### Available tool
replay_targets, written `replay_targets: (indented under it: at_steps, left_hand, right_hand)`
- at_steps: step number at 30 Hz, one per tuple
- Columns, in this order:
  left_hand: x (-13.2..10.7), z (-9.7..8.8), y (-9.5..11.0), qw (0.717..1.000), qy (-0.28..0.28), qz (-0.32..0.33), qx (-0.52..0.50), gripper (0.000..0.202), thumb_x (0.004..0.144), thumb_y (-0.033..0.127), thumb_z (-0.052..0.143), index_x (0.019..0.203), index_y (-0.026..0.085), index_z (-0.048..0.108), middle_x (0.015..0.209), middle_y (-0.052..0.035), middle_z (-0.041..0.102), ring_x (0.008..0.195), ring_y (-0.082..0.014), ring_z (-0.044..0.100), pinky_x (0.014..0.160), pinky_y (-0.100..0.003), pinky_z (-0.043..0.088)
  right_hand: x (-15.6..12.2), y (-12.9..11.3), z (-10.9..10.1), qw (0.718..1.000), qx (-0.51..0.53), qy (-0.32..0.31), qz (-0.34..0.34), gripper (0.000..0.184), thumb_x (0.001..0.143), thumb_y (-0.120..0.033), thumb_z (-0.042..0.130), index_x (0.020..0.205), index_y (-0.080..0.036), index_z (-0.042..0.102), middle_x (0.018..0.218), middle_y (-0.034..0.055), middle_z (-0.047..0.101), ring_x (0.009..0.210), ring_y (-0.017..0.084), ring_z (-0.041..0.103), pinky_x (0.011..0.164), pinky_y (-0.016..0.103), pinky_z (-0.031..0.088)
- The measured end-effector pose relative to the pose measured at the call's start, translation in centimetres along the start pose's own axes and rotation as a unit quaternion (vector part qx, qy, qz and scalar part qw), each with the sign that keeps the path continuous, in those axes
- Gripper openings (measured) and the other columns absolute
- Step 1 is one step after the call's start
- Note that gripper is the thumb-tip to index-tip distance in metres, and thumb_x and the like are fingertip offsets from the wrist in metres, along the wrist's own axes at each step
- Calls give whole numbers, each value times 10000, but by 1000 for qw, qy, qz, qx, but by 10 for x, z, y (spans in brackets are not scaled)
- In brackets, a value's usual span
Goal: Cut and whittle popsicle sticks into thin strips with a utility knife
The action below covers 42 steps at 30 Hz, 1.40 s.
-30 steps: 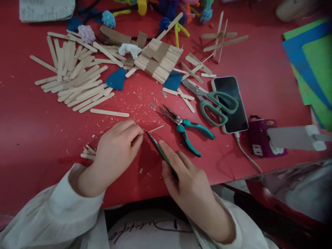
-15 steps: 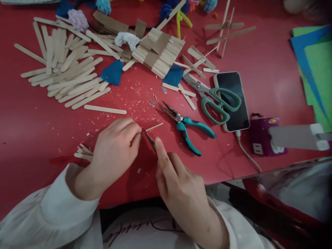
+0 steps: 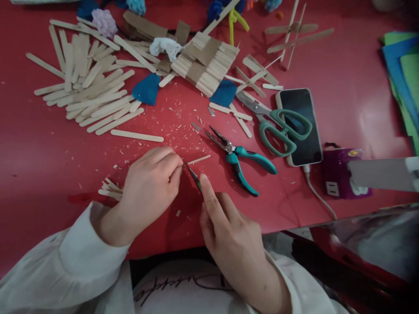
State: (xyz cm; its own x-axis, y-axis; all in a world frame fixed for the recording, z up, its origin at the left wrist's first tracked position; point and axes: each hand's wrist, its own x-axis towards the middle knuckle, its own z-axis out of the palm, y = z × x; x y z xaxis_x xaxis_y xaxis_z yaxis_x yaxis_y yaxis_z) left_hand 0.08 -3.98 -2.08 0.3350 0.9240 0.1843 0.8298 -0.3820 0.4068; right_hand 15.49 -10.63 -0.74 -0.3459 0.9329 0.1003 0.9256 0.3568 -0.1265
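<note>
My left hand (image 3: 151, 194) is closed, its fingertips pinching a thin wooden strip (image 3: 200, 159) that sticks out to the right over the red table. My right hand (image 3: 233, 237) grips a slim craft knife (image 3: 195, 178), index finger stretched along its back. The dark blade tip meets the strip just beside the left fingertips; most of the handle is hidden in the palm. Small wood shavings lie scattered around both hands. Partly behind my left wrist is a small bunch of cut wooden strips (image 3: 110, 190). Needle-nose pliers (image 3: 234, 157) with teal handles rest with jaws apart to the right of the strip.
A heap of craft sticks (image 3: 94, 93) spreads at the upper left, near a banded bundle of sticks (image 3: 207, 61). Green-handled scissors (image 3: 278, 124) overlap a phone (image 3: 303, 144), cabled near a purple box (image 3: 342, 172). Felt sheets (image 3: 401, 74) lie at the far right.
The view has shifted slightly, so the table items appear a little farther right. Both hands keep nearly the same grip and position at the strip.
</note>
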Motion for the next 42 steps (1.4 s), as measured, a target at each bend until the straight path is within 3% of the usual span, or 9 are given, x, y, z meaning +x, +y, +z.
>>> replay_targets:
  at_steps: [6,9,14,19,26,30,42]
  left_hand:
    - [0,0,0,1000,-20,-20,-7,198,826,107,490,647,172,545,656,-8,566,634,-154,534,587,-276,412]
    - [1,-2,-1,999,-36,-16,-22,190,822,110,503,647,180,526,669,-1,553,643,-147,524,589,-269,405]
    - [1,-4,-3,999,-46,-13,-14,220,835,120,489,629,199,497,665,-7,532,661,-162,508,600,-290,405]
    - [-1,-3,-5,999,-34,4,-14,215,852,146,480,650,212,510,682,-16,552,698,-181,517,644,-318,429]
    - [-1,-2,-6,999,-42,-8,-22,204,847,130,468,668,210,525,708,-24,570,725,-188,530,664,-323,439]
    - [0,-3,-6,999,-41,-4,-31,195,841,131,487,663,204,521,707,-24,570,706,-183,533,641,-318,439]
    - [-1,-2,-7,998,-48,-9,-25,195,851,157,463,677,217,526,723,-27,586,737,-190,551,712,-345,475]
  right_hand:
    - [-3,6,-1,995,100,16,24,403,909,-153,356,1264,-50,515,673,20,607,438,117,507,331,220,344]
    - [-7,11,-7,987,152,14,52,436,902,-156,394,1330,-100,461,740,33,640,483,123,531,387,207,416]
    - [-6,14,-7,982,177,-29,57,458,897,-163,381,1344,-103,461,704,31,627,485,133,541,458,228,496]
    - [-4,13,-3,985,162,-28,53,445,900,-174,375,1323,-93,486,692,32,623,489,129,546,429,217,469]
    - [-2,9,-5,997,73,-4,24,411,908,-175,361,1268,-77,532,658,7,586,424,120,492,328,226,335]
    - [-2,10,-8,996,78,15,28,392,913,-172,366,1258,-78,526,678,12,606,454,113,506,352,214,350]
    - [-2,15,-6,990,135,-21,43,408,915,-183,367,1282,-78,512,664,15,601,465,120,514,366,211,374]
